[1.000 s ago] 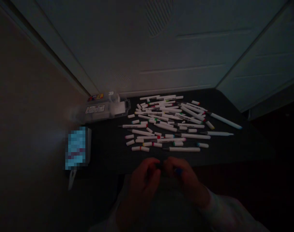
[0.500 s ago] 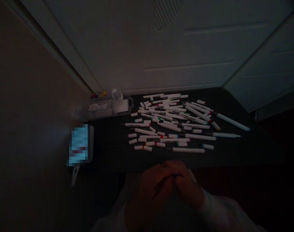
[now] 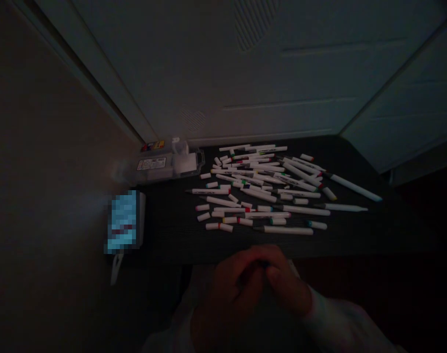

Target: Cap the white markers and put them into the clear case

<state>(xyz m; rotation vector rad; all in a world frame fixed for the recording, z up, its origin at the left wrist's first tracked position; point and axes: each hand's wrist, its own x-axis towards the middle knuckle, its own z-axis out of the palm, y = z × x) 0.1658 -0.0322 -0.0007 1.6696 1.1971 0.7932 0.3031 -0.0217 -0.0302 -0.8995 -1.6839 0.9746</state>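
Observation:
My left hand [image 3: 234, 282] and my right hand [image 3: 287, 282] are together at the near edge of the dark table [image 3: 171, 245]. Their curled fingers meet at the tips, with a dark gap between the palms. Nothing shows in either hand, though the light is very dim. Beyond them lies a loose spread of white marker pens [image 3: 287, 230], many uncapped with dark tips. Among the pens are short white caps [image 3: 278, 221] with coloured ends. Neither hand touches a pen or cap.
A clear plastic case [image 3: 164, 169] with a label lies at the back left. In front of it stands a boxy object with a lit, blurred-out face [image 3: 123, 220] and a pale strap [image 3: 116, 268] hanging over the edge. A pale panelled door [image 3: 300, 78] rises behind the table.
The gap between my palms has widened slightly as the fingers shifted, and the hands stay together. The whole view has moved a little; pens, caps and case lie as before.

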